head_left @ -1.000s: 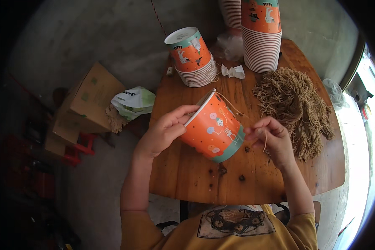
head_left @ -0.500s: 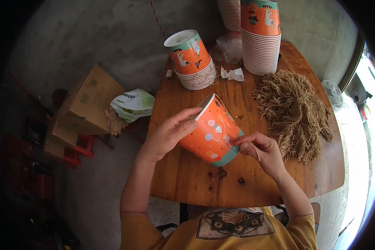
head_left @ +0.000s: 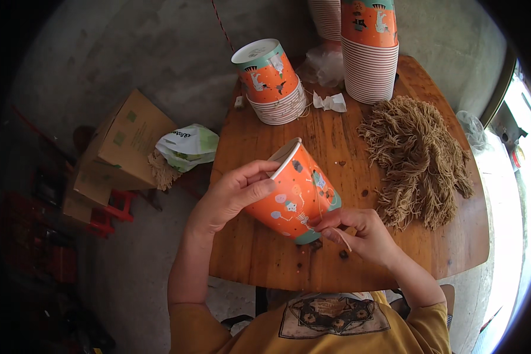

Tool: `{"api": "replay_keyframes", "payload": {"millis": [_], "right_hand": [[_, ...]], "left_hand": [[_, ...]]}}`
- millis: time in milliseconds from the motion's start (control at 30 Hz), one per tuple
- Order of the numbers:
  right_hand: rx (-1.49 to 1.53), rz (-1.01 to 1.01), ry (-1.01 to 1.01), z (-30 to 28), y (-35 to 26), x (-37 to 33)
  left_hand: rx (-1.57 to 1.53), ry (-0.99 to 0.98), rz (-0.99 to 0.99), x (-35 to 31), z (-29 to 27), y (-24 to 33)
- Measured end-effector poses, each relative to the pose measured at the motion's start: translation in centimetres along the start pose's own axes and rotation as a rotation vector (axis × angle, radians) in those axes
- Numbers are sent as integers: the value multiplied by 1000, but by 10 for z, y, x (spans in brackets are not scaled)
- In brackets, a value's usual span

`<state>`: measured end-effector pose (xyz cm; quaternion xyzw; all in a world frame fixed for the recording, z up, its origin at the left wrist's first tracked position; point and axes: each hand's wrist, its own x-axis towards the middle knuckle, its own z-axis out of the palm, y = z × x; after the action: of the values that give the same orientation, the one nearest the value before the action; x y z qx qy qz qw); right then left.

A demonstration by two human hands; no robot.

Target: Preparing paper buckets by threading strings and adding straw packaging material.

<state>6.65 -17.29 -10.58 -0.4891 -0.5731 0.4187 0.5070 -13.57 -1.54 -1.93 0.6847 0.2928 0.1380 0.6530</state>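
Observation:
An orange paper bucket (head_left: 289,192) with green trim and cartoon figures is tilted above the wooden table (head_left: 259,253), its mouth facing up and left. My left hand (head_left: 230,192) grips it by the rim, thumb outside and fingers partly hidden at the mouth. Low on the bucket's side, near its green base, my right hand (head_left: 360,233) pinches a thin tan cord (head_left: 321,205) that runs along the orange wall. The pinch point is partly covered by the fingers. To the right lies a heap of tan cords (head_left: 419,159) with frayed-looking ends.
Upside-down bucket stacks stand at the back: a short stack (head_left: 271,88) at left and a tall stack (head_left: 370,65) at right. Between them lie crumpled white paper (head_left: 330,102) and a clear plastic bag (head_left: 324,68). Cardboard boxes (head_left: 130,133) and red stools (head_left: 119,206) are left of the table.
The bucket has shifted slightly left and down and turned, so its printed figures moved left. My right hand has come down and a little left, still pinching the cord.

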Motion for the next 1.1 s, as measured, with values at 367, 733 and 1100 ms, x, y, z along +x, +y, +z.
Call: {"api": "replay_keyframes", "payload": {"millis": [367,733,1100], "right_hand": [[-261,-211,22,2,14,3],[15,-100,377,0,13,-4],[-488,-332,282,-15,7,-8]], "left_hand": [[-90,-104,-101,4,19,-9],[67,-140,-121,23,50,-2],[78,-135,-114,27,58,-1]]}}
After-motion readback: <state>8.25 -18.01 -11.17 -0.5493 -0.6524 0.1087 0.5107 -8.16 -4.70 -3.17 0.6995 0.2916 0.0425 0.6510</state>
